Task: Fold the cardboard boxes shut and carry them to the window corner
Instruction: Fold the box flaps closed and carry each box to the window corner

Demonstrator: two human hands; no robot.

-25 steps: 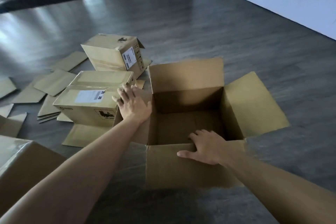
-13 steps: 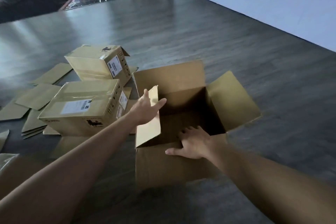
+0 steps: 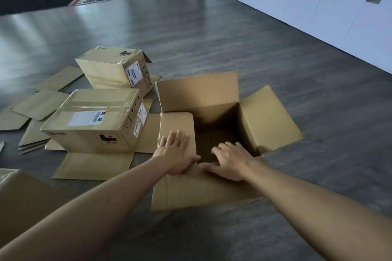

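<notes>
Head view: open cardboard box [image 3: 203,184] stands on the grey floor [image 3: 233,38], directly in front of the person. Left flap [image 3: 177,123] is folded in over the opening; far flap [image 3: 199,91] stands upright; right flap [image 3: 269,121] slopes outward. Left hand [image 3: 175,151] lies flat on the left flap, fingers straight and close together. Right hand [image 3: 230,161] rests on the near edge, fingers curled over it into the box. Two taped boxes [image 3: 95,125] sit just left on flat cardboard sheets [image 3: 40,104]. White wall [image 3: 318,17] runs along the right
</notes>
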